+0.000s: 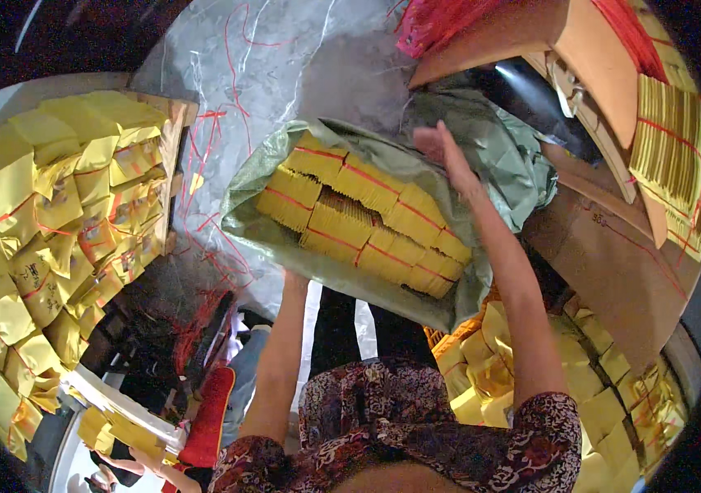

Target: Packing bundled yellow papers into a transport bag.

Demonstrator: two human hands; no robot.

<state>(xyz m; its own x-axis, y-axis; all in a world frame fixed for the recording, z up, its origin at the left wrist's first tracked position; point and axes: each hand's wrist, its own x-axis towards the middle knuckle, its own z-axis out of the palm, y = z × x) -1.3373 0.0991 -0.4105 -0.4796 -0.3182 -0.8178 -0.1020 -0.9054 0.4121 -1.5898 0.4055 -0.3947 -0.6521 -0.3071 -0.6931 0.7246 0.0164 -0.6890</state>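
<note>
Light patchy, source not in view. Yellow packets (75,156) at left brightly lit, pale faces close to washed out. Sack (264,267) well lit, soft sheen on folds, some shading inside. Floor (276,74) cool grey, broad soft shadow near top centre. White glare streak on a dark surface (508,80), upper right. Gap below the left packets very dark, detail lost; patch at lower left blown out white. Right hand (441,146) slightly smeared, fingers unclear. Strong fisheye: cardboard box (601,267) bends toward rim; corners black, grainy. Rim detail soft.
</note>
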